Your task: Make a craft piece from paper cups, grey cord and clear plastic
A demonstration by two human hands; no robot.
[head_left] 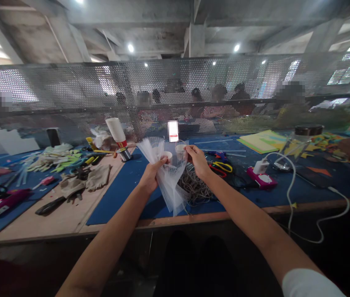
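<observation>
My left hand [151, 172] is closed on a bunch of pleated white mesh [171, 185], which fans out above and below the fist. A small white cup-like piece [166, 156] shows at the thumb, against the mesh. My right hand [198, 159] pinches the edge of a clear, see-through piece [181, 153] with a pale round bottom, just right of the mesh; its exact kind is hard to make out. Below the right hand lies a tangled heap of grey cord [196, 185] on the blue mat [116, 198].
A leaning stack of paper cups [115, 130] stands back left, near work gloves [97, 177]. Scissors with yellow handles [222, 166], a blue glue gun [219, 155], a purple power strip [261, 178] and a lidded jar [304, 142] lie right. A perforated screen [85, 90] closes the back.
</observation>
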